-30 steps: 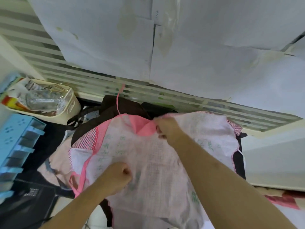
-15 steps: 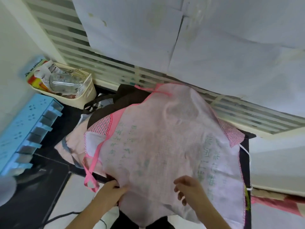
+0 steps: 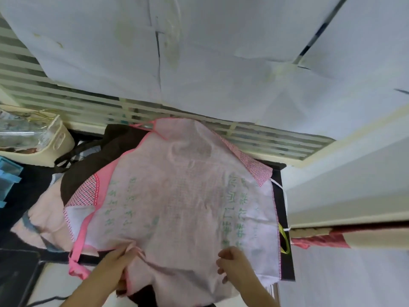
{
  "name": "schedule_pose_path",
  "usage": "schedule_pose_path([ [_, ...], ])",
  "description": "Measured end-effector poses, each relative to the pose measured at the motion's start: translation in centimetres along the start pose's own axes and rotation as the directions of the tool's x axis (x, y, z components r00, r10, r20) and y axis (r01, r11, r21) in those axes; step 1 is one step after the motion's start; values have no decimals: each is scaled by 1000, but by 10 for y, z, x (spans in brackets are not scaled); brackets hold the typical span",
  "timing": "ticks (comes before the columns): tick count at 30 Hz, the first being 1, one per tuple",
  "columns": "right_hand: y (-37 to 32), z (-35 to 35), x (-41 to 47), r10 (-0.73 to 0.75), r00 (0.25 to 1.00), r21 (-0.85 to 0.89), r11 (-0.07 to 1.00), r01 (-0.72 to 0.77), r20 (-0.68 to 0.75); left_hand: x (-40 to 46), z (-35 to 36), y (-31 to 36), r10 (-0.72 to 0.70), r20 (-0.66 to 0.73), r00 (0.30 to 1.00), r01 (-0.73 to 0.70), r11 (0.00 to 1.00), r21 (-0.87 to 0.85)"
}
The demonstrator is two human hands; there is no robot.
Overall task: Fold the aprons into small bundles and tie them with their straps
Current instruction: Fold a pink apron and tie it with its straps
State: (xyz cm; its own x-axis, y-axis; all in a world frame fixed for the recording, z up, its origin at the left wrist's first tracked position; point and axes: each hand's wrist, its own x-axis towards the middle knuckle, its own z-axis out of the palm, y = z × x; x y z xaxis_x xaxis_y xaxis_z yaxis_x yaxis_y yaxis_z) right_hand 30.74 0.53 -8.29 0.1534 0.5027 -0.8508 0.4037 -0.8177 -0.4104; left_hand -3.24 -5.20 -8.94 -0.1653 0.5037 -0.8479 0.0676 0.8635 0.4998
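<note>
I am pinching the near edge of the apron (image 3: 177, 207) in my left hand (image 3: 118, 265), while my right hand (image 3: 232, 261) rests loose on it. It is lying spread over the pile; I should be smoothing it flat before folding.

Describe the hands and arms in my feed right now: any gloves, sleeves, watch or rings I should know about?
Both are bare. The left hand and right hand wear no gloves, and no rings show, though the picture is soft. Both forearms are uncovered down to the bottom edge of the frame: no sleeves, cuffs, watch or bands are in view. Anything worn higher up the arms lies outside the picture.
</note>
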Motion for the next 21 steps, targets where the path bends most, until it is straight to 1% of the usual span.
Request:
schedule_pose_path([
  [1,8,-12,2,30,998,62,998,-27,-51,30,-10,-28,-6,-8,1000,5,993,-117],
  [3,25,-40,6,103,972,105,991,-82,-209,60,-18,-47,-16,-40,999,0,932,-364],
  [5,46,-66,6,187,913,111,981,-157,-364,27,-4,-8,-46,-51,998,20,900,-436],
  [6,63,-77,12,241,883,124,970,-208,-402,3,11,17,-57,-33,998,37,905,-424],
  [7,81,-88,18,305,864,155,952,-265,-401,-9,21,33,-26,-40,999,8,920,-391],
  [8,100,-97,25,353,865,181,935,-306,-356,-11,31,36,25,-40,999,-37,945,-326],
  [9,118,-101,34,376,883,239,919,-315,-280,-13,36,38,46,54,997,-28,953,-302],
  [10,137,-102,46,391,897,315,894,-318,-205,-9,40,45,5,150,989,56,913,-404],
  [11,145,-101,52,390,908,386,869,-309,-152,4,39,44,-16,186,982,105,869,-484],
  [12,147,-96,50,375,922,423,853,-304,-93,5,42,43,16,193,981,88,851,-517],
  [13,140,-92,38,344,937,427,856,-291,-51,1,45,44,43,90,995,6,878,-479],
  [14,126,-89,23,315,948,429,861,-271,-33,-4,45,47,78,46,996,-50,896,-442],
  [15,119,-87,15,292,956,438,863,-252,-26,-9,44,41,89,95,992,-30,865,-501],
  [17,117,-85,13,237,971,480,851,-213,12,-23,46,45,113,71,991,-54,827,-559],
  [19,117,-85,18,263,965,509,831,-226,-1,-39,50,64,148,91,985,-67,808,-586],
  [20,117,-84,19,277,961,542,804,-242,17,-42,50,73,169,101,980,-76,799,-597],
  [21,123,-85,21,247,968,576,787,-220,32,-44,49,78,172,100,980,-76,787,-612],
])
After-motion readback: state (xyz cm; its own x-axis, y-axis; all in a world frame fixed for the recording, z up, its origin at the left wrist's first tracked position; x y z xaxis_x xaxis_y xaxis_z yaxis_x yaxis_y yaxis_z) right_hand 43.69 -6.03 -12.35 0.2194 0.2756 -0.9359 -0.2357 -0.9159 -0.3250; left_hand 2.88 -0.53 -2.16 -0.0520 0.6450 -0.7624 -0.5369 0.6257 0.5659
